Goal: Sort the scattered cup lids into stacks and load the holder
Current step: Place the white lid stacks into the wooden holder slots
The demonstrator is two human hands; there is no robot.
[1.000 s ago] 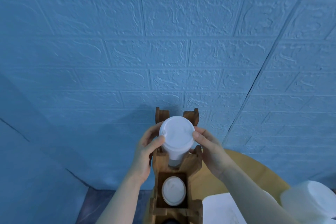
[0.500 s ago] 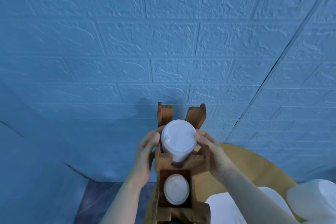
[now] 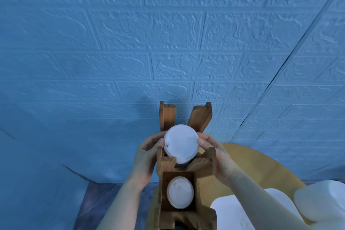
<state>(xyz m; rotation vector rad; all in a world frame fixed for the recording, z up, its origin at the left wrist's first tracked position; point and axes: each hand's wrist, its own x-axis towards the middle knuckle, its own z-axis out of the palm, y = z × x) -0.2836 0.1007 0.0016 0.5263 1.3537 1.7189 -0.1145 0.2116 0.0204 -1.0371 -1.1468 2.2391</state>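
The left hand [image 3: 147,157] comes in from the left side of the wooden holder [image 3: 186,170], its fingers curled round the left edge of a stack of white lids [image 3: 181,143] – thumb and fingertips sit on the rim, with the holder's near left post in front of the palm. Holding it from the side like this leaves the top of the stack free and lets the hand guide it down between the posts. The stack itself sits in the far slot of the holder, its top lid level and facing up, the lower part already sunk between the four corner posts; how deep it reaches is hidden. The two far posts rise behind it and splay apart, so the slot is open at the top and takes a load from above. In the near slot a second lid stack [image 3: 180,192] lies low inside the square frame, so that compartment looks loaded. The right hand [image 3: 214,155] mirrors the left, fingers pinching the right edge of the stack – two-sided grip keeps the loose lids from fanning or tipping. Further right, on the round yellow desk [image 3: 261,164], lie a white sheet [image 3: 242,211] and a pale blurred object [image 3: 321,200] close to the camera, too soft to identify
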